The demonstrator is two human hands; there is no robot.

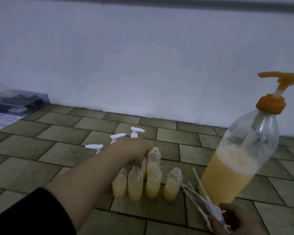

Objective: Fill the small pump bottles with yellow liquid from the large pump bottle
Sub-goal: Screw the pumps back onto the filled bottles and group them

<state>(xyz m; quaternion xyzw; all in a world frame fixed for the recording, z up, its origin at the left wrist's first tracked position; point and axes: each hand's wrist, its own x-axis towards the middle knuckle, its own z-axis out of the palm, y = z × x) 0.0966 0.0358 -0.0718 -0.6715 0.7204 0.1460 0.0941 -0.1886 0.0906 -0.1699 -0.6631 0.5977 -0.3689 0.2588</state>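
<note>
**Small bottles half filled on a tiled floor**

Olive-brown floor tiles [61,136] meet a pale wall [143,56]. Uncapped small bottles [153,182], each partly filled with yellow liquid, stand clustered beside the large pump bottle [236,167]. The left hand [134,151] reaches over a rear bottle; its grip cannot be told. The right hand [234,221] clutches white pump heads [215,212] with long tubes. Three capped bottles [118,137] stand behind.

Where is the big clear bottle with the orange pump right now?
In the head view, the large clear plastic bottle with the orange pump stands tilted on the tiled floor at the right, beside the open small bottles, just beyond the right hand.
</note>
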